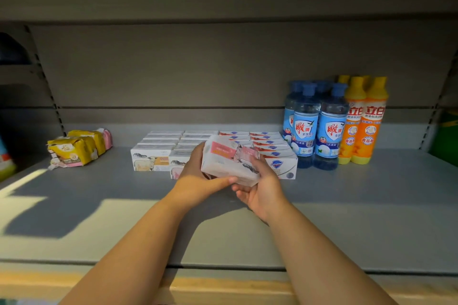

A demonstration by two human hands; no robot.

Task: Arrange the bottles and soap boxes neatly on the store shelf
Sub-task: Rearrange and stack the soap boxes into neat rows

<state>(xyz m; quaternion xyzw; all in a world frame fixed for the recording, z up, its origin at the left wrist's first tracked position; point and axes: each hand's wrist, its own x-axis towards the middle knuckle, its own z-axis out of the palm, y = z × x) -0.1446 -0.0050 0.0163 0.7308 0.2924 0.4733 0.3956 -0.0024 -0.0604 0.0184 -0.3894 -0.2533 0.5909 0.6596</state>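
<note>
Grey store shelf [347, 205] fills the view, with its back panel at twelve o'clock and its front lip at six. Blue bottles [306, 126] and orange bottles [371, 119] stand upright in a tight cluster at two o'clock from the hands. Rows of soap boxes [161, 141] lie packed side by side at twelve o'clock, just beside the bottles. Yellow packs [74, 148] sit loosely at ten o'clock, well apart from the rows.

Held above the front of the rows is a pink-and-white soap box [228, 161], blurred. The left hand [195, 176] grips its left end and the right hand [262, 188] clasps its right end from below.

To seat it well, I would level it, square it to the neighbouring fronts, then lower it flush. Bare shelf at four, six and eight o'clock gives the arms room; only the bottles look easy to knock.
</note>
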